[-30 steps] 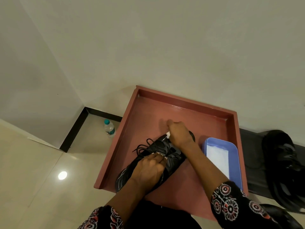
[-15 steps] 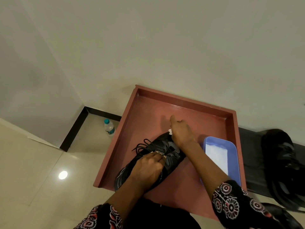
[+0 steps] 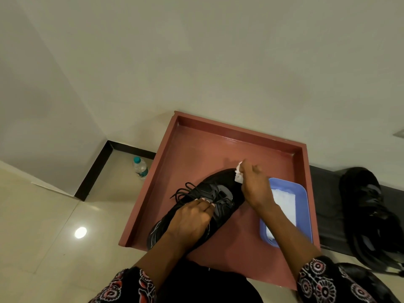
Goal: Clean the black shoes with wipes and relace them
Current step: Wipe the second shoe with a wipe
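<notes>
Head view is showing a black shoe [image 3: 218, 193] lying on its side across a reddish-brown tray [image 3: 196, 149], its toe pointing toward the tray's far right and its heel reaching the near rim. Its black laces [image 3: 183, 190] are spilling loose on the left of the tongue. A left hand [image 3: 190, 219] is resting over the shoe's middle, fingers curled and gripping the upper by the lacing. A right hand [image 3: 254, 186] is pinching a crumpled white wipe [image 3: 238, 174] against the toe end. Just beside the right forearm, a blue tub [image 3: 303, 206] holding white wipes is sitting in the tray's right part. On the floor left of the tray a water bottle [image 3: 140, 167] is standing. Further right, on a dark ledge, another black shoe [image 3: 367, 206] is lying.
</notes>
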